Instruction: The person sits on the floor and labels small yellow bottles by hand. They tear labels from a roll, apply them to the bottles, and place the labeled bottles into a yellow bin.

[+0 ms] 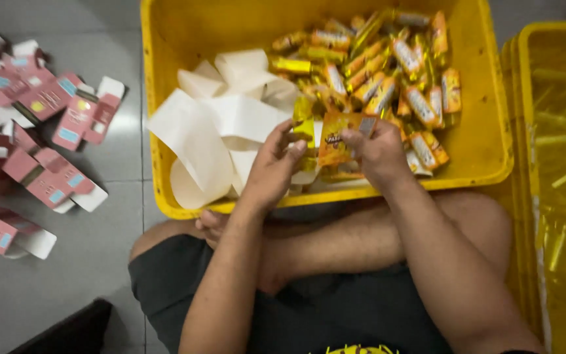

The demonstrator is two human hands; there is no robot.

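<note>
- The orange sachet (337, 139) sits over the near edge of the yellow tub (478, 141), at 6 o'clock from the heap of sachets (381, 72).
- The right hand (378, 154) pinches its right edge; the left hand (273, 164) grips a yellow sachet (304, 128) beside it.
- Judged light, thin, crinkly and slippery foil; best gripped at the flat sealed edges.
- White paper sheets (224, 124) lie at 9 o'clock; pink cartons (40, 131) lie on the floor.

2 yellow crates (165, 98), approx. 10 pink cartons (47, 177), dozens of sachets (388, 72), several white paper sheets (194, 134).
</note>
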